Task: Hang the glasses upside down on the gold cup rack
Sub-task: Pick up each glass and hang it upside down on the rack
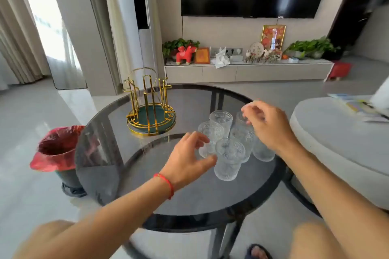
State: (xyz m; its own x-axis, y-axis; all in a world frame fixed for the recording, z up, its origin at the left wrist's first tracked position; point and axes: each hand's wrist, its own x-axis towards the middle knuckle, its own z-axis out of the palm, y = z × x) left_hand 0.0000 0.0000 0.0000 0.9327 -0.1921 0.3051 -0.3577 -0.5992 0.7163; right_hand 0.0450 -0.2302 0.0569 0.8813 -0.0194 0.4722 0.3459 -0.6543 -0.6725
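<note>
Glasses (228, 149) standing clustered upright on counter (147, 174). Gold cup rack (150, 109) sitting at 10 o'clock, apart. Left hand (187, 160) reaching, fingers spread beside nearest glass. Right hand (267, 124) hovering above, fingers loosely curled, gripping nothing.

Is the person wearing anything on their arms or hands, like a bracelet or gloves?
Yes, one thing. The left hand has a thin red string bracelet tied round the wrist. The right hand wears nothing that shows: no ring, watch or band. Both hands are bare, with no gloves, and both arms are bare as far as the picture shows, with no sleeves in view.
</note>
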